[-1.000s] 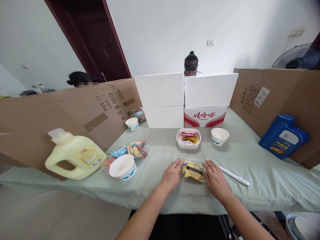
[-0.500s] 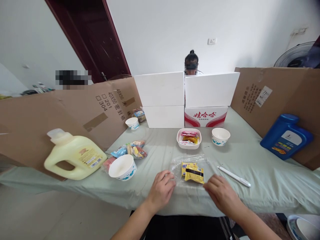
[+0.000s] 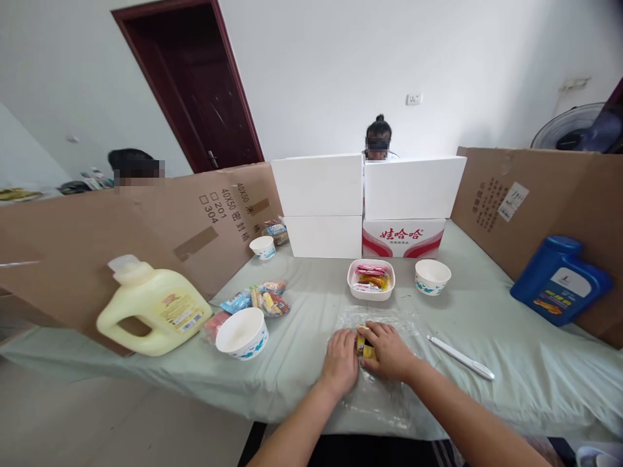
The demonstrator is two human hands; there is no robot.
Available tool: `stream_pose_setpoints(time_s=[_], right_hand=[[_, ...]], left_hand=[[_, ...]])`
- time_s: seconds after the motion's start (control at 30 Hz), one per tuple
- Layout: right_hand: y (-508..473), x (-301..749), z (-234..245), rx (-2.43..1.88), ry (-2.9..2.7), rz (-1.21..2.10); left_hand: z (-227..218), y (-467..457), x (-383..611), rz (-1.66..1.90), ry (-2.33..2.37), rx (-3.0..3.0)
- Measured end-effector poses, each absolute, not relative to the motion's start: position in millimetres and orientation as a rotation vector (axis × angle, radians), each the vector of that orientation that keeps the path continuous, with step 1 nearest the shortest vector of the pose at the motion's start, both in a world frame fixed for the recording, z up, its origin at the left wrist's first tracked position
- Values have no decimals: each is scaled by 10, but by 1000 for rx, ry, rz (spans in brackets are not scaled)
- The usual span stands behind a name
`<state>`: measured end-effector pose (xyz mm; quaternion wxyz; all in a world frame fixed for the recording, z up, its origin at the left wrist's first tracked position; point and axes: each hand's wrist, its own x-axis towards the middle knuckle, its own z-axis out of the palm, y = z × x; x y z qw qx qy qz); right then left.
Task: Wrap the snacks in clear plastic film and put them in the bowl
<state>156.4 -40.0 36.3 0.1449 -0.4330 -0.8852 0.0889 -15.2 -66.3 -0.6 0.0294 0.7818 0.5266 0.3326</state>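
A clear plastic bag [image 3: 384,322] lies flat on the pale green tablecloth [image 3: 487,324] in front of me, with yellow snack packets [image 3: 364,345] inside it. My left hand [image 3: 341,359] rests on the bag's left side, its fingers curled down against the plastic. Over the packets lies my right hand [image 3: 387,350], fingers bent and closed on them through the bag. Most of the packets are hidden under that hand.
A white tray of wrapped snacks [image 3: 370,279], a paper bowl [image 3: 432,275] and a white pen [image 3: 461,357] lie beyond and right. Another bowl [image 3: 242,331], loose snack packs [image 3: 260,301] and a yellow jug [image 3: 150,311] stand left; a blue jug [image 3: 559,280] right. Cardboard walls and white boxes [image 3: 365,201] surround; people sit behind them.
Both hands pulled back toward me off the bag, then came forward and together. The right hand now covers the yellow packets and the bag sits closer to the table edge.
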Motion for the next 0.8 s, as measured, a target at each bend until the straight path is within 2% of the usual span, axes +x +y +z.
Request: stream_pose_setpoints(time_s=[0.13,0.3,0.47,0.6,0.8], right_hand=[[-415,1748,268,-1254,-2533,218],[-490,2095,237,-1282,-2394,118],[-431,2263,284,-1487,-2269,304],[-162,2264,616,-1511,-2202,322],[586,1835,1312,-1614,-2203,-67]], left_hand=[[-171,-667,-197,905,1622,2438],[-141,-711,-225,884,1617,2427],[-138,-709,-217,864,1630,2418],[-124,-735,-216,821,1640,2430],[-95,-752,-205,783,1676,2386]])
